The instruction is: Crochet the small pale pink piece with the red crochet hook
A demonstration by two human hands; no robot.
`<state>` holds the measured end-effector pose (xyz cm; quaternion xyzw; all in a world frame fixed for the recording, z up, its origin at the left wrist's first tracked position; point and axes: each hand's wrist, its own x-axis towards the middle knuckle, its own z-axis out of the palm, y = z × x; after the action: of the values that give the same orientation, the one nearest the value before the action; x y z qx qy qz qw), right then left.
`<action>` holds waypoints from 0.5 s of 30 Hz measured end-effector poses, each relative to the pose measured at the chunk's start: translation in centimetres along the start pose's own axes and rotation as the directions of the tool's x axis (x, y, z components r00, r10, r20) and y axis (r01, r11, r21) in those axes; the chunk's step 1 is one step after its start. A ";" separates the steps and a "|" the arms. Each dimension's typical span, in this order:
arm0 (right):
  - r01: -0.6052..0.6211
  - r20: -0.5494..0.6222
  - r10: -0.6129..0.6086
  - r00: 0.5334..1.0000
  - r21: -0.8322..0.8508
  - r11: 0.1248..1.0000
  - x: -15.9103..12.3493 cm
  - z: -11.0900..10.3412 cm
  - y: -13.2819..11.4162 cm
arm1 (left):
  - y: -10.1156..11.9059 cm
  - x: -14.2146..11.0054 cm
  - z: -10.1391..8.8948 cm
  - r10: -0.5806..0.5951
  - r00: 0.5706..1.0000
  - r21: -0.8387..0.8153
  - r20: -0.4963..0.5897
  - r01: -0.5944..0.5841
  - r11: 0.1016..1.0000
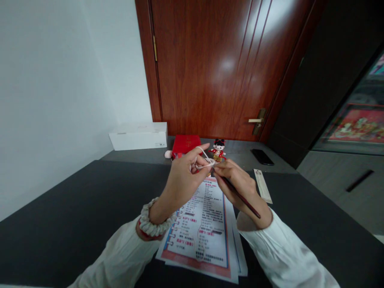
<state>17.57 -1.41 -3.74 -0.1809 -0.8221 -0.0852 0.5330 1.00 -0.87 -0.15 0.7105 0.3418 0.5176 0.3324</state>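
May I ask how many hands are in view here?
2: the left hand, holding white yarn, and the right hand beside it, holding a thin dark-red tool.

White yarn (211, 162) loops beside a slanted brown hook (242, 198).

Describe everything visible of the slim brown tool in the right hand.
The slim brown tool is a straight, dark reddish-brown rod, smooth and perhaps wooden. Held pen-like in the right hand, it slants down to the right, its rear end toward the wrist. Its front end points to the white yarn at the left hand; the tip is too small to make out.
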 end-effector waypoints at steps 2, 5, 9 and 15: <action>0.036 0.034 -0.035 0.999 -0.011 0.999 -0.1 -0.2 0.4 | -0.1 0.0 0.0 -0.055 0.996 -0.137 0.067 0.063 0.989; 0.134 0.061 -0.127 0.990 -0.133 0.982 -0.4 -0.3 0.7 | -0.4 0.3 0.1 -0.156 0.971 -0.379 0.181 0.215 0.900; 0.186 0.071 -0.172 0.983 -0.342 0.921 -0.2 0.4 0.4 | -0.6 0.6 0.3 -0.214 0.962 -0.490 0.169 0.271 0.829; 0.045 0.000 -0.047 0.999 -0.252 0.967 0.3 0.6 -1.1 | -0.5 0.8 0.0 -0.121 0.993 -0.314 0.004 0.116 0.942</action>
<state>16.51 -2.18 -3.66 -0.2277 -0.8070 -0.2019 0.5062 1.16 0.04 -0.13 0.6229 0.2998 0.5498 0.4689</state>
